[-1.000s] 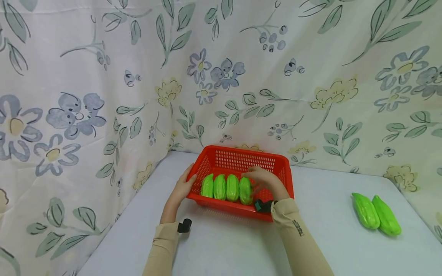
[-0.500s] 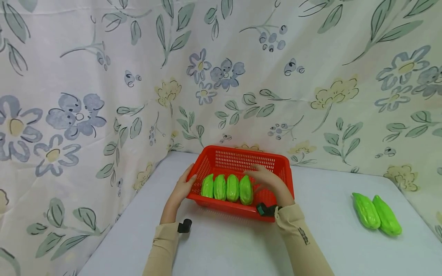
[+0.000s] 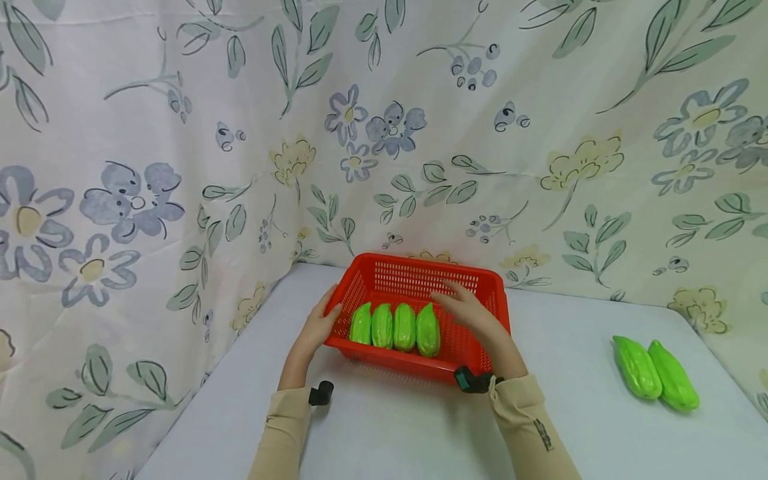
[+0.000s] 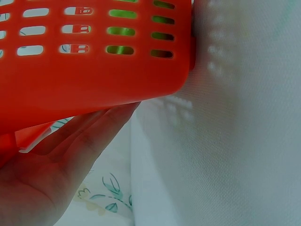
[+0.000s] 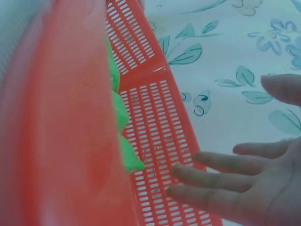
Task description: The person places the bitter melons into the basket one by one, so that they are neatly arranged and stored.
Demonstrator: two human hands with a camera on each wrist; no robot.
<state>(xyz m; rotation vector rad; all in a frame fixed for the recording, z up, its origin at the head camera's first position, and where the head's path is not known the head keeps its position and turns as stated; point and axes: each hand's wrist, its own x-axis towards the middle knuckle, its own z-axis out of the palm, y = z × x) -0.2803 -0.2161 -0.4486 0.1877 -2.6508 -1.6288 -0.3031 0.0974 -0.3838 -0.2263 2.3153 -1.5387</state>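
Working remotely, I grip the red basket (image 3: 408,361) with my left hand (image 3: 316,328); my right hand (image 3: 471,313), empty, fingers extended, should clear the 4 green vegetables (image 3: 405,328) inside without nudging their row.

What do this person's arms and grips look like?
The left sleeve and right sleeve are beige, the right one bearing a dark marking. Wrists carry a black left unit and black right unit, the latter with a teal patch. Left grip and right grip: ungloved.

In the right wrist view, the red basket (image 5: 75,117), near side blurred, partly hides the green vegetables (image 5: 131,157).
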